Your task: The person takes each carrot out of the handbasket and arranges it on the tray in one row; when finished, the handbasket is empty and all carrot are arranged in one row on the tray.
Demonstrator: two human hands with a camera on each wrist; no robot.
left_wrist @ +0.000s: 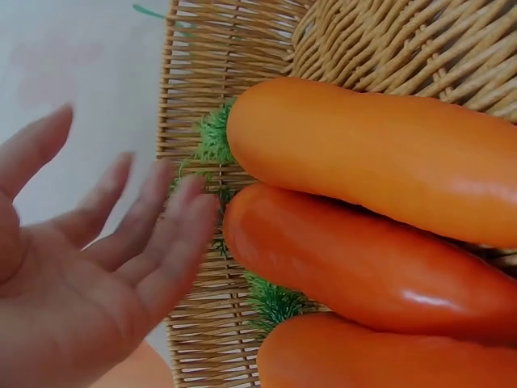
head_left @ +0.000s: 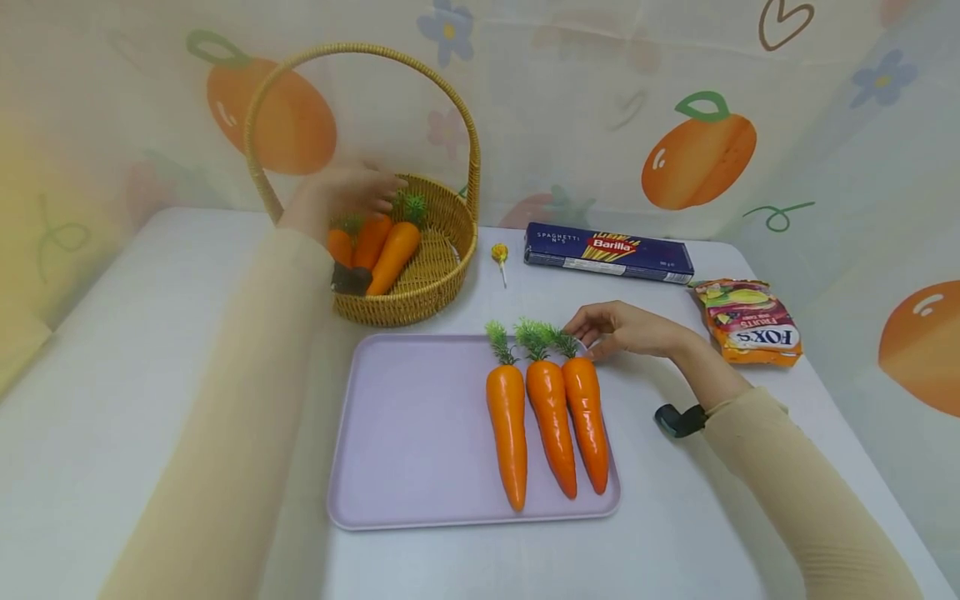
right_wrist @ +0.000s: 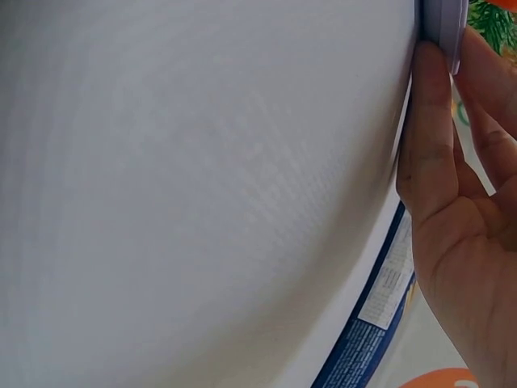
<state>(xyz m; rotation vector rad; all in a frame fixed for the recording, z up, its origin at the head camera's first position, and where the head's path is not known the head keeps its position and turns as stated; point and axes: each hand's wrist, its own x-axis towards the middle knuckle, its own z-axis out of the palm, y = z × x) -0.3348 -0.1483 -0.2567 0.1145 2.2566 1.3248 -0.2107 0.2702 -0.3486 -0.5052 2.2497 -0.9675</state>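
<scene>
Basket point(head_left: 405, 308) in head, close left-wrist views

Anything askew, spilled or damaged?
Nothing visibly spilled or damaged. Mild oddity: the glossy orange-and-purple FOX'S candy bag lies with its lettering upside down in the head view, unlike the long blue Barilla spaghetti box. Also, three tapered orange carrots sit only in the lavender rectangular tray's right half, looking lopsided.

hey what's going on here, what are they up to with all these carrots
A person's left hand is open and empty at the basket, near the leafy tops of three carrots inside it. The right hand pinches the far right corner of the tray, where three more carrots lie side by side on the right half. The lollipop, spaghetti and sweets lie untouched.
</scene>
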